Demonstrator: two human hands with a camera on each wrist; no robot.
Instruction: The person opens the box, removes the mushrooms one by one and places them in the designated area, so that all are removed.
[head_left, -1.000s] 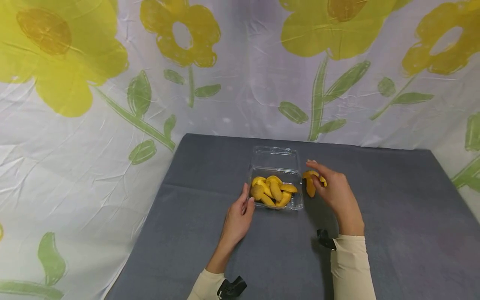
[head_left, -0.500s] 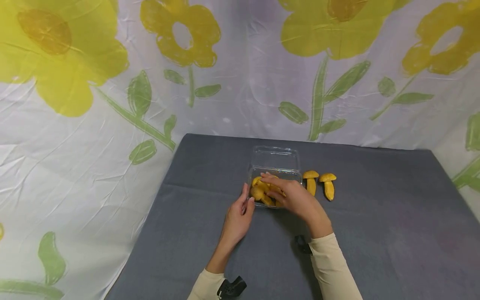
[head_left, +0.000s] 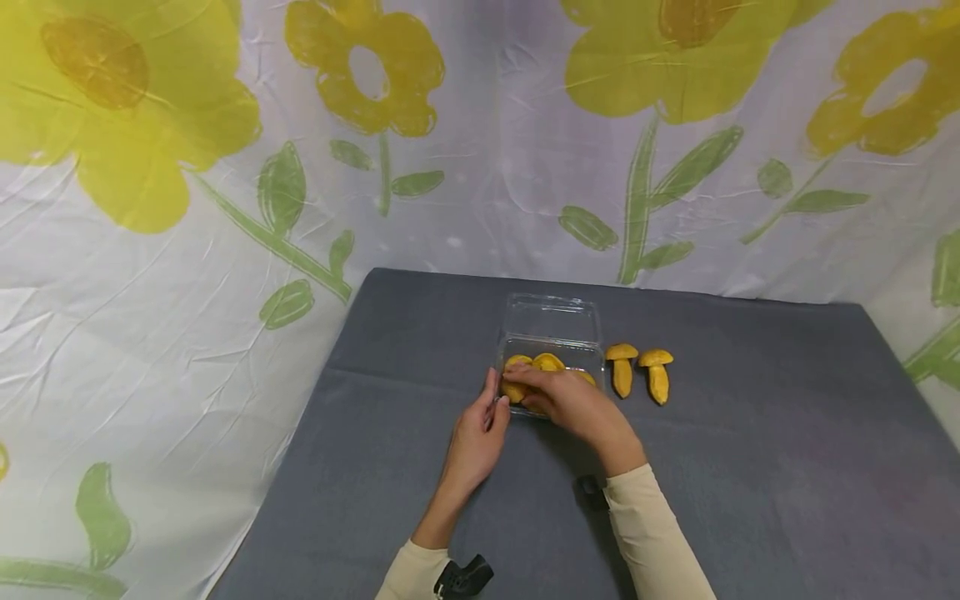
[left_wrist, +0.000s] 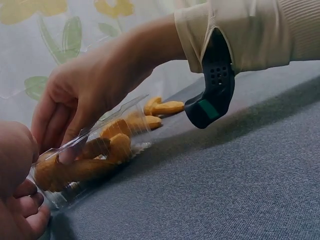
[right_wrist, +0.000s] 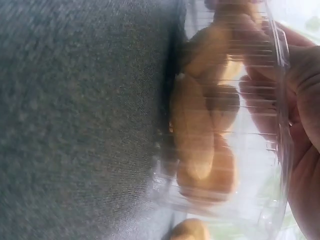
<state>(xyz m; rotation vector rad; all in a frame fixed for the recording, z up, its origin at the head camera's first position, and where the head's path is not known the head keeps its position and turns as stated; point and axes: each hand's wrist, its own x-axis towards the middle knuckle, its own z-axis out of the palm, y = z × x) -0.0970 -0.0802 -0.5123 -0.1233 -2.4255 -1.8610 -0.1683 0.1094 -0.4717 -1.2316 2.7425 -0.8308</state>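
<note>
A clear plastic clamshell container (head_left: 590,353) lies on the grey cloth with its lid (head_left: 551,317) folded back. Several yellow-orange mushrooms (head_left: 548,361) fill it. My left hand (head_left: 474,437) grips the container's left side between thumb and fingers. My right hand (head_left: 585,410) reaches over the front rim, fingers down inside, and pinches a mushroom (left_wrist: 55,172) at the left end. In the right wrist view, the container wall (right_wrist: 260,195) stands between the camera and the mushrooms, blurring the fingertips. The right hand hides part of the contents in the head view.
Two mushrooms, one nearer (head_left: 622,369) and one farther right (head_left: 657,375), lie side by side just right of the container. The grey cloth (head_left: 750,467) covers the table. A flower-printed curtain (head_left: 480,167) hangs behind and at the left.
The right hand left a mushroom on the cloth at the right, then moved left into the container and reached its left end. The left hand stayed on the container.
</note>
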